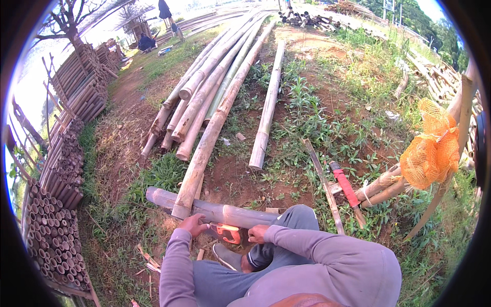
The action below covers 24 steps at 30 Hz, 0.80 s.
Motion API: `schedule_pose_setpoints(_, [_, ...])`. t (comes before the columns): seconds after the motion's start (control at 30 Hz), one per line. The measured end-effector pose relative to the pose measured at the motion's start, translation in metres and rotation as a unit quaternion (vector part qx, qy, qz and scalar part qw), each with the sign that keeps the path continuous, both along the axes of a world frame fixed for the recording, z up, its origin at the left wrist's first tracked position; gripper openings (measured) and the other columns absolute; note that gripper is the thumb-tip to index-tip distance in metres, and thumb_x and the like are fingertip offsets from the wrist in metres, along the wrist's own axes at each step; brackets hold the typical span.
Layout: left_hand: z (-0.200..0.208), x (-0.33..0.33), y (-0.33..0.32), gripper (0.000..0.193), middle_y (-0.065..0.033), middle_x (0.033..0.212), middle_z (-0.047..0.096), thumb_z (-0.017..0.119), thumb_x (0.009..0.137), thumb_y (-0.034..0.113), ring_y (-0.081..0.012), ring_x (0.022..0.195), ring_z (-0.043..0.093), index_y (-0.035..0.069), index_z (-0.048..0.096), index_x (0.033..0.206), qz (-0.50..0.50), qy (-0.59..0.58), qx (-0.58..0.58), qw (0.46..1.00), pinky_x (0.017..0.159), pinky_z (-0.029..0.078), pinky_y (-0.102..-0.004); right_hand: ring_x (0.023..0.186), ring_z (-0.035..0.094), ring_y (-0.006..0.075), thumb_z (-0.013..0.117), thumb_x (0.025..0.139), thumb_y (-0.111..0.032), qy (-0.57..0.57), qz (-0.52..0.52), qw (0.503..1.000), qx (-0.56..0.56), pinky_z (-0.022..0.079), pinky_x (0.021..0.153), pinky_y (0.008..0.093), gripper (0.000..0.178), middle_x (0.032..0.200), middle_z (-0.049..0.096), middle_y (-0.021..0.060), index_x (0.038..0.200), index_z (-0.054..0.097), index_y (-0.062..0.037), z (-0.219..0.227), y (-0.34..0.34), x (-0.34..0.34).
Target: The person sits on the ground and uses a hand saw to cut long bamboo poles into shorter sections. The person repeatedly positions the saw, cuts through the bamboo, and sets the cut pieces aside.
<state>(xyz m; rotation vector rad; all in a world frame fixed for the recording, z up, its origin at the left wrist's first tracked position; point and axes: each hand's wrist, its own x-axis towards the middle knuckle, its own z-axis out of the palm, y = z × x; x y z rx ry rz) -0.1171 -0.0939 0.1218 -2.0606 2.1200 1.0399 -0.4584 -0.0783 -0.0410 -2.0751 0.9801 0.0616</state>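
A long bamboo pole (212, 138) lies with its near end across a thick greyish bamboo log (235, 215). At that end is my left hand (192, 225), its fingers curled against the pole and its thumb reaching to the right. Just right of it, below the log, sits a handsaw with an orange handle (227, 233); most of its blade is hidden. My right hand (257, 234) is closed beside the log's right part, right of the saw handle and apart from it. What its fingers hold, if anything, is hidden.
Several bamboo poles (204, 97) stretch away ahead, with a single pole (269, 107) to their right. Cut bamboo is stacked at left (53, 240). At right hang orange netting (429, 148) and a red-wrapped stick (345, 187). My shoe (227, 256) is near the log.
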Motion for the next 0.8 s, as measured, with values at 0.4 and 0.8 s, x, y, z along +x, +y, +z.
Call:
schedule_pose_setpoints(0.4, [-0.007, 0.005, 0.001, 0.073, -0.0153, 0.119, 0.079, 0.081, 0.096, 0.043, -0.0293, 0.111, 0.076, 0.003, 0.058, 0.152, -0.002, 0.0, -0.002, 1.0, 0.099, 0.058, -0.041, 0.111, 0.073, 0.0428, 0.069, 0.101, -0.042, 0.021, 0.018, 1.0, 0.014, 0.055, 0.096, 0.0548, 0.036, 0.112, 0.078, 0.0219, 0.116, 0.077, -0.0094, 0.002, -0.002, 0.0])
schedule_pose_setpoints(0.8, [-0.004, 0.001, -0.001, 0.07, -0.0183, 0.126, 0.079, 0.082, 0.095, 0.043, -0.0354, 0.119, 0.075, 0.007, 0.062, 0.15, -0.01, -0.018, -0.02, 1.0, 0.104, 0.057, -0.0446, 0.115, 0.072, 0.0436, 0.069, 0.102, -0.043, 0.032, 0.014, 0.999, 0.032, 0.055, 0.1, 0.0543, 0.039, 0.116, 0.078, 0.0226, 0.12, 0.077, -0.0089, 0.009, -0.002, -0.003])
